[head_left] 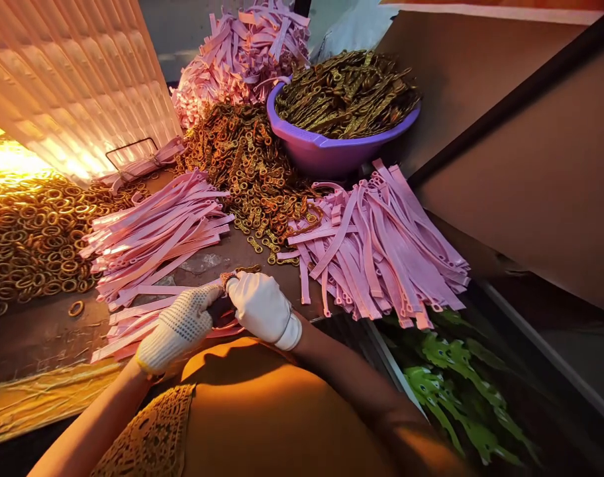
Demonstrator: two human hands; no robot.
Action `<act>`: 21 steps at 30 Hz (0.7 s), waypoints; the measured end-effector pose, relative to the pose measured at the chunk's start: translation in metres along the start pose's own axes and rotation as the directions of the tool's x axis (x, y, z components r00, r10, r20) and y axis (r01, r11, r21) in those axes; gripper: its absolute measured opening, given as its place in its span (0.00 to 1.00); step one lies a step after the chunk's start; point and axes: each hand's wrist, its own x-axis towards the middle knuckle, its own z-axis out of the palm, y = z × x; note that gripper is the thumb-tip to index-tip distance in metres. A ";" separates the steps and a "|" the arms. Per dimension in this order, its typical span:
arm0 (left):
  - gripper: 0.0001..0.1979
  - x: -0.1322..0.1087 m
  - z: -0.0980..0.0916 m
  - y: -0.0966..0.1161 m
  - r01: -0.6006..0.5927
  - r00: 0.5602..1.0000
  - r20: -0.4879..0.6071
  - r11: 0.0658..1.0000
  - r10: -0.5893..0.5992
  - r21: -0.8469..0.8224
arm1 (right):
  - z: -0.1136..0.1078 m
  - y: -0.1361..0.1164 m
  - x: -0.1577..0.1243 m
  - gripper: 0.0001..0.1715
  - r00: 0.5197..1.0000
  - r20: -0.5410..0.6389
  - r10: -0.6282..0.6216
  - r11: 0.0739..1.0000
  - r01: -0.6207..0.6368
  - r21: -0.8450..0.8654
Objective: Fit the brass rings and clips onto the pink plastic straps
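Note:
My left hand [180, 324], in a knitted glove with dotted grip, is closed at the fingertips on the end of a pink strap. My right hand [262, 305], in a smooth white glove, pinches a small brass-coloured metal link [227, 278] where the two hands meet. Part of a brass chain piece [248, 269] shows just beyond the right fingers. How strap and link join is hidden by the gloves. More pink straps [155, 242] lie in a pile behind and under my left hand. To the right spreads another bunch of pink straps [376, 245].
Loose brass rings [34, 232] cover the left of the table [28, 338]. Small brass links [252, 172] heap up at the middle. Behind them stands a purple basin [326, 149] full of brass chain pieces [346, 93], beside a tall pink strap pile [252, 46]. Green cutouts [451, 377] lie lower right.

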 end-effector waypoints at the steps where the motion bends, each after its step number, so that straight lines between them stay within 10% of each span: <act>1: 0.09 -0.001 0.001 -0.001 -0.007 1.000 0.017 1.000 0.007 -0.017 | -0.001 0.001 -0.001 0.21 1.000 -0.004 0.024 0.999 -0.024 0.030; 7: 0.10 -0.013 0.000 -0.010 0.150 0.983 -0.073 0.967 -0.168 -0.204 | -0.019 0.005 -0.002 0.23 0.997 0.065 -0.031 0.936 0.006 0.351; 11: 0.08 -0.019 0.003 -0.015 0.079 0.992 -0.089 0.994 -0.086 -0.077 | -0.021 0.003 0.000 0.19 0.960 0.275 0.044 0.968 -0.109 0.226; 21: 0.06 -0.026 -0.007 0.000 -0.004 0.998 -0.064 0.999 0.007 0.045 | -0.003 -0.001 -0.003 0.14 0.927 0.288 -0.241 0.967 0.204 0.153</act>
